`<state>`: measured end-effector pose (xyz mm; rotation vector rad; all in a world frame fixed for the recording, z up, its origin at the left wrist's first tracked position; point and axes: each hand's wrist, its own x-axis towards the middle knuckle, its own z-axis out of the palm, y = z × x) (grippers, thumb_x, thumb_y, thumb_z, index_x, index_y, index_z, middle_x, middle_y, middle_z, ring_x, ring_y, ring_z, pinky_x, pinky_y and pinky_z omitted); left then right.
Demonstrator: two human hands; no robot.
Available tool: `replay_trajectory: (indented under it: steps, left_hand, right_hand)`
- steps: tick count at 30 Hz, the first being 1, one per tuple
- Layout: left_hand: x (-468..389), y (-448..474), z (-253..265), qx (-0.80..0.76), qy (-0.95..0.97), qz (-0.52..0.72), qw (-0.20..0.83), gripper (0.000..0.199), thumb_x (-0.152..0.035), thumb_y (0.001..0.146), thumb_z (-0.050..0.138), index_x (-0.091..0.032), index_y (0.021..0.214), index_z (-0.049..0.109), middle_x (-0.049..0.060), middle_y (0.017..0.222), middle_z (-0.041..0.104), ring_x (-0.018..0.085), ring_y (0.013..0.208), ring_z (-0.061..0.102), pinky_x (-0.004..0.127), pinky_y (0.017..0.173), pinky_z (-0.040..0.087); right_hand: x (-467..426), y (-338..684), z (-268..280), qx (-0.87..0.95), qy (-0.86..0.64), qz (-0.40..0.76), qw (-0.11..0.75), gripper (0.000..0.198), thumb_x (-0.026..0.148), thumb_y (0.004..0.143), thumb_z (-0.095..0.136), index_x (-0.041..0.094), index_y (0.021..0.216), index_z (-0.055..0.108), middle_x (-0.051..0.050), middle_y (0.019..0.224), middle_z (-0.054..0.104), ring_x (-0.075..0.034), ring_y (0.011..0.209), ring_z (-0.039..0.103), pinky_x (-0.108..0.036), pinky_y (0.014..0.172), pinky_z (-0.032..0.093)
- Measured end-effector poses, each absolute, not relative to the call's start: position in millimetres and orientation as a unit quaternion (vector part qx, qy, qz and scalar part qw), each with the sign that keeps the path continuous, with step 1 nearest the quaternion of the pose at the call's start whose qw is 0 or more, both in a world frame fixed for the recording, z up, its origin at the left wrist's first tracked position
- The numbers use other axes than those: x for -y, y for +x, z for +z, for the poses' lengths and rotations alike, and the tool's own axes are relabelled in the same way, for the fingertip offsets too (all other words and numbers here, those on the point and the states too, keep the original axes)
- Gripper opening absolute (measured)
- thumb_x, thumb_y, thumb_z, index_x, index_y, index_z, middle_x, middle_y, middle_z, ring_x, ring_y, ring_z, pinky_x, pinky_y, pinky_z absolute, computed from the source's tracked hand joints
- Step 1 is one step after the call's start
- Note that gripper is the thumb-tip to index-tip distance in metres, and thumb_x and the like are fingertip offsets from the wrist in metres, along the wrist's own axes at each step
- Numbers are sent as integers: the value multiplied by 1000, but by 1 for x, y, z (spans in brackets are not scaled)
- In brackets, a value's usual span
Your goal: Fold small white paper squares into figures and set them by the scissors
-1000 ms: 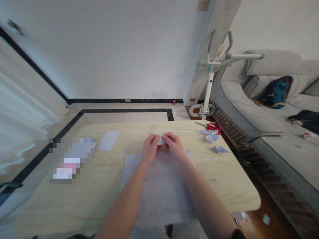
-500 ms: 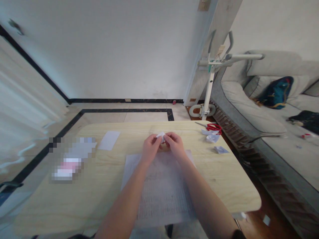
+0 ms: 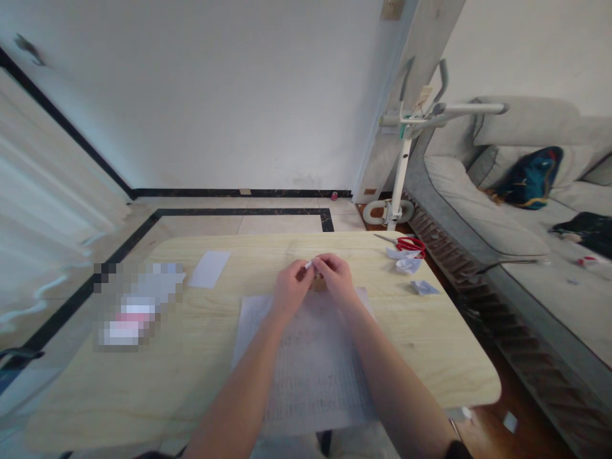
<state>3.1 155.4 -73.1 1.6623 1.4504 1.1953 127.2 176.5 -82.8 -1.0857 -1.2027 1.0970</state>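
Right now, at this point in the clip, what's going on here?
A person's left hand and right hand pinch a small white paper piece between them, above the far edge of a large printed sheet on the table. Red-handled scissors lie off to the right; a flat white sheet lies to the left.

Hands (image 3: 291, 285) (image 3: 336, 276) block centre — near-right tabletop (image 3: 435, 357) passable

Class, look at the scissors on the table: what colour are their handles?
The scissors' handles are red, seen best in the head view.
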Motion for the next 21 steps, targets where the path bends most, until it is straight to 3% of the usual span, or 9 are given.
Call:
replay_trajectory:
  steps: [5, 12, 21]
  left_hand:
    - [-155, 5, -71, -520, 606, 458, 390, 28, -43, 84, 54, -17, 82, 63, 1, 70, 65, 13, 59, 59, 22, 56, 43]
    - [-155, 7, -66, -521, 587, 454, 422, 24, -37, 83, 56, -16, 76, 64, 2, 63, 64, 13, 54, 58, 23, 52, 42]
    - [-159, 3, -68, -532, 565, 462, 429, 28, -42, 82, 56, -15, 77, 65, 3, 67, 67, 13, 50, 57, 23, 47, 40]
  right_hand:
    - [-176, 129, -83, 475, -447, 489, 579, 16, 34, 71, 66, 19, 68, 65, 1, 62, 59, -13, 59, 52, -26, 58, 42]
    - [-175, 129, -80, 464, -459, 483, 584, 15, 33, 69, 65, 19, 63, 64, 1, 59, 58, -13, 56, 50, -26, 55, 41]
    - [-176, 126, -82, 491, -459, 491, 554, 16, 35, 71, 64, 19, 73, 64, 0, 66, 60, -14, 60, 54, -26, 56, 45]
